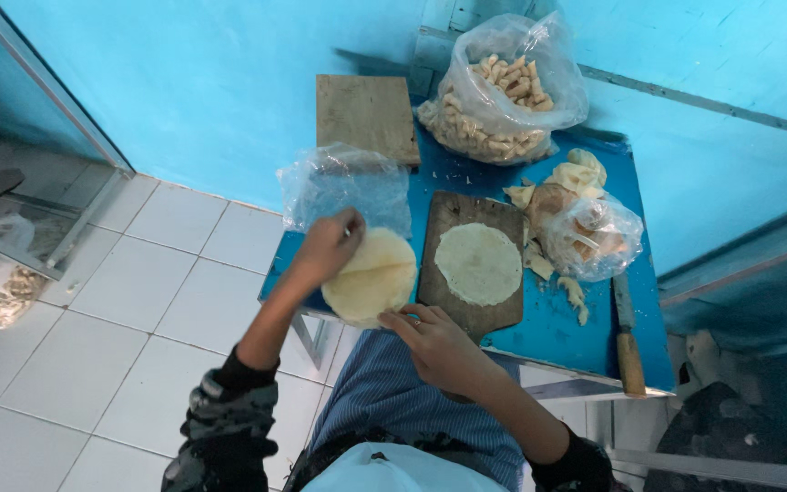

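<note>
My left hand (328, 246) grips the upper edge of a stack of round pale dough wrappers (375, 278) at the left end of a blue table (557, 319). Fingertips of my right hand (430, 339) touch the lower right edge of the same stack, a ring on one finger. One single round wrapper (478, 263) lies flat on a dark wooden cutting board (448, 301) just right of the stack.
A crumpled clear plastic bag (343, 187) lies behind the stack. A second wooden board (366, 117) sits at the back. A large bag of pale cut pieces (501, 91), a smaller bag with scraps (585, 232) and a knife (628, 342) are at right. White floor tiles at left.
</note>
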Available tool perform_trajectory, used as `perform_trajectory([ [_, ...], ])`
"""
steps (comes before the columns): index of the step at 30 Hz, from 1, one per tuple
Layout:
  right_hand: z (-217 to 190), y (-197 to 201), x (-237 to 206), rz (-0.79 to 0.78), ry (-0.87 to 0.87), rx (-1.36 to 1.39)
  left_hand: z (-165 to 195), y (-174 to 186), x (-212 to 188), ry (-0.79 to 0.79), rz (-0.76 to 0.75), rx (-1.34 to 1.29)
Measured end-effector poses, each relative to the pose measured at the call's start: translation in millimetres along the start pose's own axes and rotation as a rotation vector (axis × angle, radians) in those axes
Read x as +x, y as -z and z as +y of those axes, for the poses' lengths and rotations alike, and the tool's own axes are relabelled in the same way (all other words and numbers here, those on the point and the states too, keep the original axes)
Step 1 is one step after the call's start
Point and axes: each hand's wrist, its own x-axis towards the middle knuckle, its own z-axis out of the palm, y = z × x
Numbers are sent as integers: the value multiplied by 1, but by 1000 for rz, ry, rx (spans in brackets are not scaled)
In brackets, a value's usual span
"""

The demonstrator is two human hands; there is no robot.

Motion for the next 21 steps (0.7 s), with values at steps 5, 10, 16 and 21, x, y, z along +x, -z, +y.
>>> perform_trajectory([
  [5,1,2,0,-13,-23,30,-51,25,52,118,20,-149],
  [10,1,3,-1,-11,-72,63,-48,63,63,289,167,-664],
  [16,6,19,-2,334,-115,242,17,49,38,333,305,-935],
  [21,5,39,-5,776,-173,678,83,-26,-19,193,137,-1178],
])
